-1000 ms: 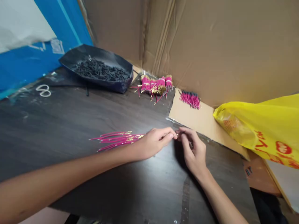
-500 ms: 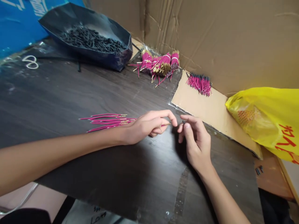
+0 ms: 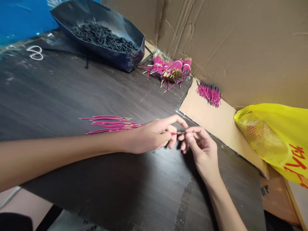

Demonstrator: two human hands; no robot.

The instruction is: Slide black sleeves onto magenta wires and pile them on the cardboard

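Left hand (image 3: pixel 151 134) and right hand (image 3: pixel 202 146) have closed their gap mid-frame, the left pinching 1 wire (image 3: pixel 176 133), the right pinching its tip; black-capped wires (image 3: pixel 209 94) right of centre look done, loose wires (image 3: pixel 108 123) centre-left and bundles (image 3: pixel 173 70) upper centre look left to do.

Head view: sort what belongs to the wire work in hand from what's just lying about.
Likely in the work:
held wire, in the left hand
loose pink wires
tied wire bundles
black-tipped wires on the cardboard strip
black pieces in the dark container

Apparently just lying about:
yellow bag
blue sheet
white loops
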